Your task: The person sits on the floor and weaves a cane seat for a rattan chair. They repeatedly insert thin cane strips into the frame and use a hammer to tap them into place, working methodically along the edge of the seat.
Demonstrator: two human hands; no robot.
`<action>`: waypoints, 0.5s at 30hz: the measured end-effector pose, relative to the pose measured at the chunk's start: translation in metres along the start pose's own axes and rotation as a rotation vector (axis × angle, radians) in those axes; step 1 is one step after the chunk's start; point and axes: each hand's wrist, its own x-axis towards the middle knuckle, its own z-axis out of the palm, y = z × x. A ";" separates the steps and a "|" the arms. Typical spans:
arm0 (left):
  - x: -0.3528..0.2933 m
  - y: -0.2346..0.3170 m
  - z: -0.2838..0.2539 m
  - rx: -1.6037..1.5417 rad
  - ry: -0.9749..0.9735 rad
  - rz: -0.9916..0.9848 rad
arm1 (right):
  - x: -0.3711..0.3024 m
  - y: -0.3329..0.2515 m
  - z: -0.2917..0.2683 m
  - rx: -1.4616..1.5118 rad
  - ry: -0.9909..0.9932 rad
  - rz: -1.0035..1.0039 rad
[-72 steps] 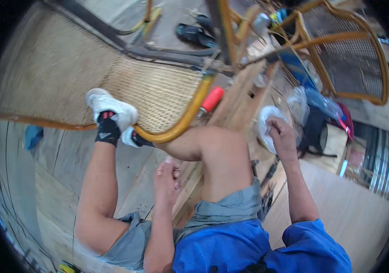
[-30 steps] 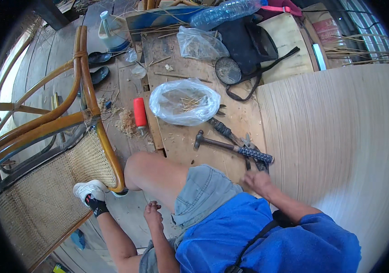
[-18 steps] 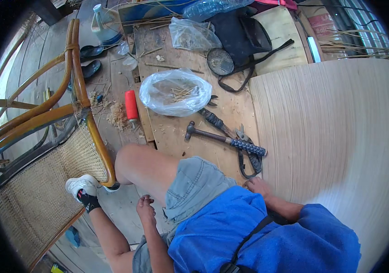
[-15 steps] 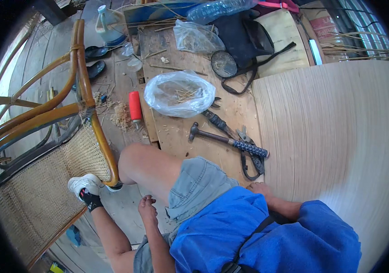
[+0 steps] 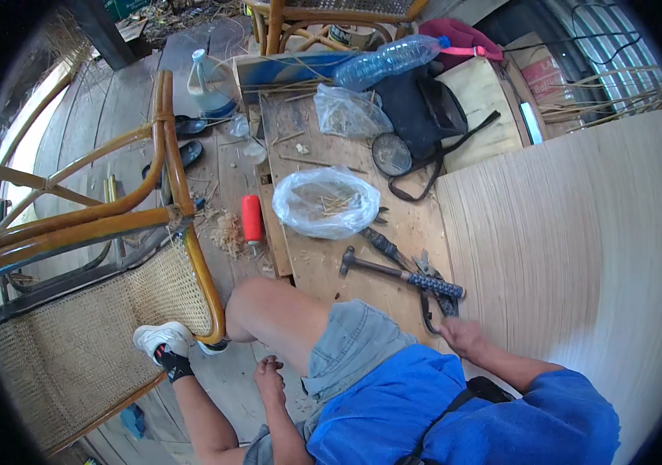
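My left hand (image 5: 270, 380) is beside my thigh, above the floorboards. Its fingers are curled together, and anything inside them is too small to make out. At the wooden work surface's right side, my right hand (image 5: 464, 338) reaches toward the tools with loosely bent fingers; I see nothing held. Just beyond its fingertips are the curved dark handles of pliers (image 5: 429, 311); whether they touch is unclear. A hammer (image 5: 377, 267) with a patterned grip lies across the pliers. Behind it rests another dark-handled tool (image 5: 381, 242), its jaws beside a clear plastic bag (image 5: 300, 213) holding short cane pieces.
A rattan chair (image 5: 211, 298) with woven cane stands at left, against my shoe. A red bottle (image 5: 251, 219) lies near wood shavings. A pale wood-grain panel (image 5: 548, 232) fills the right. Farther back are a black bag (image 5: 405, 108), a clear water bottle (image 5: 389, 62) and a jug (image 5: 203, 89).
My right hand has moved forward from beside my body toward the pliers. The view has shifted, so the scene sits lower and slightly right. My left hand stays curled.
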 end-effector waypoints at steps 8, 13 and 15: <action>0.004 -0.014 -0.002 0.056 -0.019 0.056 | 0.140 -0.097 -0.092 0.663 0.823 -0.250; 0.005 -0.019 -0.005 0.065 0.007 0.052 | 0.212 -0.157 -0.174 0.537 0.923 -0.537; 0.010 -0.028 -0.005 0.085 0.039 0.107 | 0.237 -0.192 -0.193 0.502 0.849 -0.633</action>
